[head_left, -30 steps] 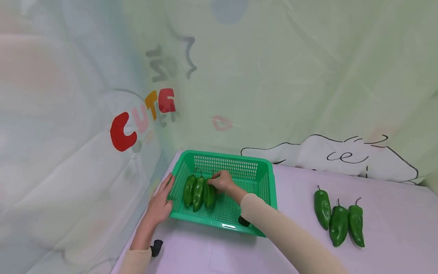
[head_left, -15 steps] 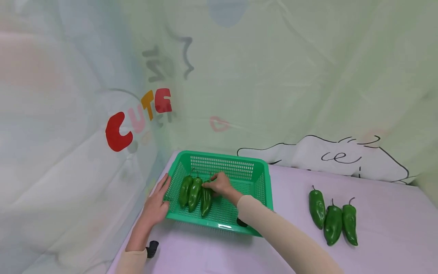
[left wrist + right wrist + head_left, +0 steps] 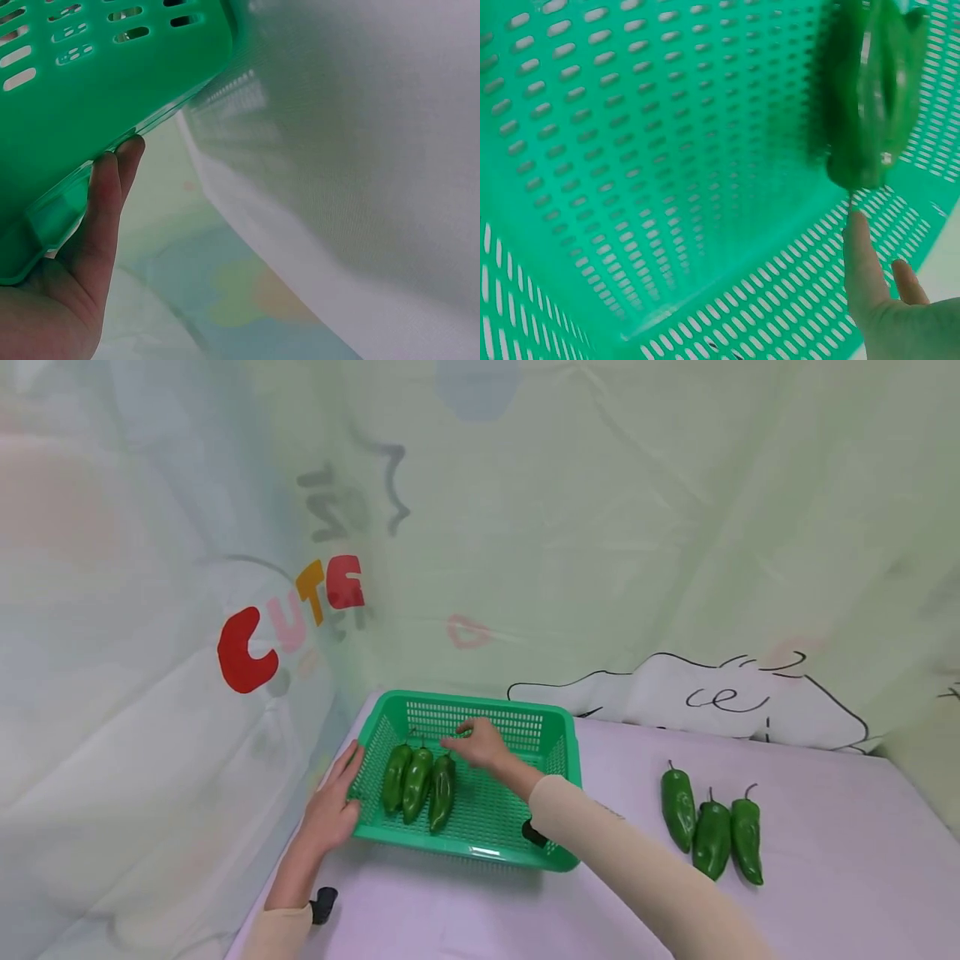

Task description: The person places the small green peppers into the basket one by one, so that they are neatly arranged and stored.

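The pepper (image 3: pixel 442 793) nearest your right hand (image 3: pixel 480 745) is lying in the basket (image 3: pixel 486 852) beside two others (image 3: pixel 417 785); your right fingers, covering its top half a second ago, are now drawing back past it, spread slightly apart and gripping nothing visible. That is leaving the pepper resting on its own, so its placing is looking finished, while three more (image 3: pixel 712 841) are lying on the table (image 3: pixel 825 877). Your left hand (image 3: pixel 332 814) is staying against the basket's left end, fingers straight. In the right wrist view your fingertip is overlapping the stem (image 3: pixel 850 199), and you are not seeing whether they are touching; the peppers are blurring together there. The left wrist view is cutting off most of the basket.
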{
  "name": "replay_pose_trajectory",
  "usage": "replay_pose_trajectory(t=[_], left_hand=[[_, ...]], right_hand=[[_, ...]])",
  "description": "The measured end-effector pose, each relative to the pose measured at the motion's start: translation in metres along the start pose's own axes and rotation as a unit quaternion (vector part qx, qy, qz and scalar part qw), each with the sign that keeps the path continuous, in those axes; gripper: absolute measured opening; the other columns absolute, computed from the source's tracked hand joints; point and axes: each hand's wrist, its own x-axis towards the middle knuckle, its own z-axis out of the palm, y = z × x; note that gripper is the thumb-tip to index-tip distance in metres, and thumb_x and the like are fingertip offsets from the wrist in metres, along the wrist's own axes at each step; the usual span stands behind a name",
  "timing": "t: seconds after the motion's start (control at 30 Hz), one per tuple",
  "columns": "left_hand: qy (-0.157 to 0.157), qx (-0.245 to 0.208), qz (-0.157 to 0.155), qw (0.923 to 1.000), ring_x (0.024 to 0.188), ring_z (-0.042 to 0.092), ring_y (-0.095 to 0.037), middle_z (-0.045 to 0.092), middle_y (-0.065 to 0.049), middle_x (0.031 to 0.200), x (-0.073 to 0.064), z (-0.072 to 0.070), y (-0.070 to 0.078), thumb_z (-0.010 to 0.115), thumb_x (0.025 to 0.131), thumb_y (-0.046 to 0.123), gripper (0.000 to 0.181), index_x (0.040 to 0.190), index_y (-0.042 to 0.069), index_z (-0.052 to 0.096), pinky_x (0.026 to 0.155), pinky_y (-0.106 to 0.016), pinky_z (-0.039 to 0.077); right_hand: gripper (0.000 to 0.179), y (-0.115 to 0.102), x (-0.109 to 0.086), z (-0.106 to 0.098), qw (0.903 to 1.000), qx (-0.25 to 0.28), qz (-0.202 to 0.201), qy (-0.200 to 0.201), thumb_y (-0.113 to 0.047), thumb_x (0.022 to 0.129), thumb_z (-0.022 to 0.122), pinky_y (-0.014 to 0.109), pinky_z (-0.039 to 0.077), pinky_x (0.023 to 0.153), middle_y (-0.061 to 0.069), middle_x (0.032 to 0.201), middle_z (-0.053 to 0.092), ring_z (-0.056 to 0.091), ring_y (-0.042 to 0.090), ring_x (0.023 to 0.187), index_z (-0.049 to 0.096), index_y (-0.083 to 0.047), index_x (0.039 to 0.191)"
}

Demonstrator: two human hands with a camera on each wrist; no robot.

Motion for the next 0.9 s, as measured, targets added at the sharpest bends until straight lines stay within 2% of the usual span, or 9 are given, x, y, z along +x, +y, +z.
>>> replay_pose_trajectory(t=[0.1,0.13,0.27,0.37,0.7,0.9], left_hand=[[0.002,0.004,0.001,1.0,0.144,0.025,-0.039,0.019,-0.016,0.162,-0.001,-0.001,-0.001,0.044,0.077,-0.008,0.082,0.156,0.0,0.023,0.087,-0.051,0.042],[0.001,0.004,0.0,1.0,0.144,0.025,-0.039,0.018,-0.016,0.162,-0.001,-0.002,-0.001,0.044,0.077,-0.008,0.082,0.155,0.0,0.023,0.087,-0.052,0.042],[0.004,0.005,0.002,1.0,0.144,0.025,-0.04,0.019,-0.017,0.162,-0.003,-0.003,0.0,0.044,0.076,-0.009,0.081,0.155,-0.001,0.024,0.095,-0.057,0.039],[0.008,0.002,0.01,0.9999,0.144,0.025,-0.041,0.02,-0.018,0.161,-0.003,-0.003,0.002,0.044,0.077,-0.009,0.08,0.154,-0.003,0.026,0.098,-0.06,0.037],[0.006,0.002,0.016,0.9999,0.144,0.025,-0.04,0.021,-0.019,0.161,-0.003,0.0,0.006,0.042,0.077,-0.01,0.078,0.153,-0.004,0.027,0.103,-0.064,0.031],[0.006,0.0,0.012,0.9999,0.144,0.023,-0.043,0.02,-0.019,0.161,-0.002,-0.003,0.006,0.041,0.076,-0.009,0.079,0.154,-0.003,0.026,0.099,-0.062,0.035]], right_hand=[[0.05,-0.006,-0.004,-0.006,0.9999,0.001,-0.012,-0.003,-0.027,0.093,0.067,0.042,0.054,0.075,0.02,0.122,0.063,0.062,0.017,0.073,0.058,0.004,0.131],[0.05,-0.008,-0.005,-0.008,0.9999,0.0,-0.015,-0.004,-0.027,0.093,0.067,0.042,0.054,0.076,0.019,0.123,0.063,0.065,0.02,0.082,0.058,0.003,0.131],[0.049,-0.012,-0.012,-0.018,0.9994,0.028,-0.017,-0.006,-0.026,0.095,0.065,0.045,0.053,0.083,0.019,0.125,0.062,0.064,0.032,0.105,0.057,0.001,0.135],[0.05,-0.012,-0.018,-0.028,0.9976,0.068,-0.014,-0.009,-0.024,0.096,0.064,0.047,0.052,0.086,0.02,0.128,0.061,0.061,0.035,0.111,0.054,-0.001,0.138],[0.053,0.002,-0.035,-0.07,0.991,0.127,-0.024,-0.036,-0.022,0.097,0.061,0.048,0.05,0.092,0.022,0.137,0.053,0.055,0.039,0.123,0.047,-0.004,0.145],[0.055,0.003,-0.041,-0.099,0.9923,0.106,-0.045,-0.044,-0.021,0.098,0.058,0.048,0.05,0.093,0.023,0.139,0.052,0.053,0.04,0.126,0.043,-0.004,0.148]])
